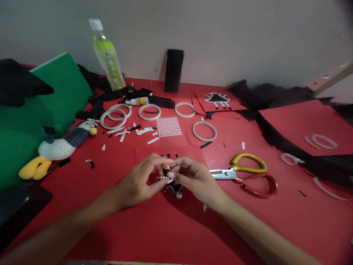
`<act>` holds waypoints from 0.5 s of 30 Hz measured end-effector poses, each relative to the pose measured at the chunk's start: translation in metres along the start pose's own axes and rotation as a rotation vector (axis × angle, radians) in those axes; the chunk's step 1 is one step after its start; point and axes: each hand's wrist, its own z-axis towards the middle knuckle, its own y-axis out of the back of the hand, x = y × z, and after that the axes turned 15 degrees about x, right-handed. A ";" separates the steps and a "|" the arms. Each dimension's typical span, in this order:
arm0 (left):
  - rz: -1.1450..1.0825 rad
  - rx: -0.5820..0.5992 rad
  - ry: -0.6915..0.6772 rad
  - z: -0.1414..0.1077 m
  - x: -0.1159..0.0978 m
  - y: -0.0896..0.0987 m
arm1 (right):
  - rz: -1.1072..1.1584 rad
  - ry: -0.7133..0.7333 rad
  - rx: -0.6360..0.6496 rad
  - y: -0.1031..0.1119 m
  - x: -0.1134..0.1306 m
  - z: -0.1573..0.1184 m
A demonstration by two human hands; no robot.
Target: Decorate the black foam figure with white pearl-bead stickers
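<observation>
My left hand [142, 178] and my right hand [194, 178] meet over a red card [193, 151], fingertips pinched close together. Under and between them is a black cut-out [171, 187] edged with small pearl beads, with a larger round pearl [178, 194] at its lower end. A short row of pearl beads [162, 177] shows between my left thumb and forefinger; whether it is held or lies on the card is unclear. My fingers cover most of the cut-out and whatever the tips pinch. To the right of my right hand lie scissors [249, 175] with yellow and red handles.
Rolls of white tape [204, 131], a sheet of pearl beads [169, 127], a glue bottle [138, 101] and paper scraps lie beyond my hands. Further back stand a drink bottle [109, 59] and a phone [174, 70]. A plush bird [59, 147] lies left; a beaded card [220, 102] lies back right.
</observation>
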 end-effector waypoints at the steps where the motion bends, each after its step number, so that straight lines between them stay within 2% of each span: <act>1: 0.016 -0.016 -0.006 0.000 0.000 0.000 | -0.008 0.008 -0.021 0.000 0.001 0.000; 3: 0.064 -0.029 -0.016 0.001 0.000 0.001 | -0.024 0.017 -0.066 -0.001 0.002 0.000; 8: 0.129 0.077 -0.014 0.002 0.000 0.006 | -0.046 0.018 -0.113 -0.003 0.000 0.000; 11: 0.060 0.084 -0.017 0.004 -0.001 0.010 | -0.068 0.023 -0.133 -0.002 -0.002 0.000; 15: -0.065 0.070 0.053 0.006 -0.001 0.014 | -0.074 0.031 -0.173 0.002 -0.001 0.000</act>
